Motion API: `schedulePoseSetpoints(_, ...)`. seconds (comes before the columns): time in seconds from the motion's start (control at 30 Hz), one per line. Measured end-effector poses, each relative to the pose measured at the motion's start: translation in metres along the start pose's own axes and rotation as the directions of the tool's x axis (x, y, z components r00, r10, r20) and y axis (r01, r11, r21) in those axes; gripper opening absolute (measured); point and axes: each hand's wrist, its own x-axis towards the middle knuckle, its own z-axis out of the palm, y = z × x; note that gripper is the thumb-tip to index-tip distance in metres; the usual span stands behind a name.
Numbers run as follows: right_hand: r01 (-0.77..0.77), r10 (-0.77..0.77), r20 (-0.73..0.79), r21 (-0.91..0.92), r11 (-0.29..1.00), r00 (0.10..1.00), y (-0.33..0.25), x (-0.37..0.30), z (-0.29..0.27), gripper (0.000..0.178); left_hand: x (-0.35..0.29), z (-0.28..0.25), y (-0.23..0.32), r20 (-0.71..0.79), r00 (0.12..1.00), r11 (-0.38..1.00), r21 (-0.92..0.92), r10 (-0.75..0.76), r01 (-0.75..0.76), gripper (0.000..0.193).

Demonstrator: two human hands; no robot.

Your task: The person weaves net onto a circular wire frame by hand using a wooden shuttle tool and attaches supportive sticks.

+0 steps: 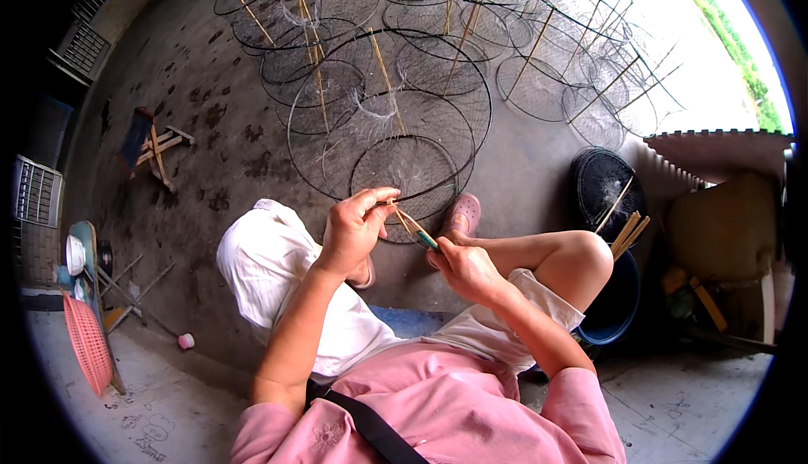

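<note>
My left hand [355, 225] is raised in front of me, its fingertips pinched on the upper end of a thin bamboo stick [410, 221]. My right hand [465, 265] grips the lower part of the same stick beside a green-handled tool [426, 240] that pokes out above its fingers. The stick lies against the rim of a round wire hoop net [412, 169] that stands on the concrete floor just past my hands. My right foot in a pink clog [464, 211] rests by the hoop's lower edge.
Many more black hoop nets with bamboo struts [471, 34] cover the floor ahead. A dark bucket [614, 304] with bamboo sticks [627, 232] and a stack of folded nets [602, 182] stand at my right. A small wooden stool [156, 148] and a pink basket [87, 342] are at the left.
</note>
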Motion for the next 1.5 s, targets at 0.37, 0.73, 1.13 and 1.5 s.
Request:
schedulePoseSetpoints(0.37, 0.003, -0.003, 0.004, -0.005, 1.000, 1.000, -0.007, 0.015, -0.015, 0.023, -0.002, 0.000, 0.001, 0.021, 0.999, 0.999, 0.022, 0.046, -0.046, 0.022)
schedulePoseSetpoints(0.73, -0.094, 0.094, 0.006, 0.085, 0.992, 0.996, -0.001, 0.019, 0.005, 0.022, -0.003, 0.000, 0.001, 0.034, 0.999, 0.996, 0.078, 0.039, -0.042, 0.023)
schedulePoseSetpoints(1.13, 0.025, -0.027, -0.014, -0.107, 0.994, 1.000, 0.004, 0.012, -0.012, 0.021, -0.004, -0.001, 0.005, 0.029, 0.997, 0.996, 0.055, 0.073, -0.075, 0.019)
schedulePoseSetpoints(1.5, 0.065, -0.073, -0.041, -0.178, 0.982, 0.996, 0.014, 0.019, -0.014, 0.021, -0.004, -0.003, 0.002, 0.042, 0.999, 1.000, 0.002, 0.017, -0.018, 0.021)
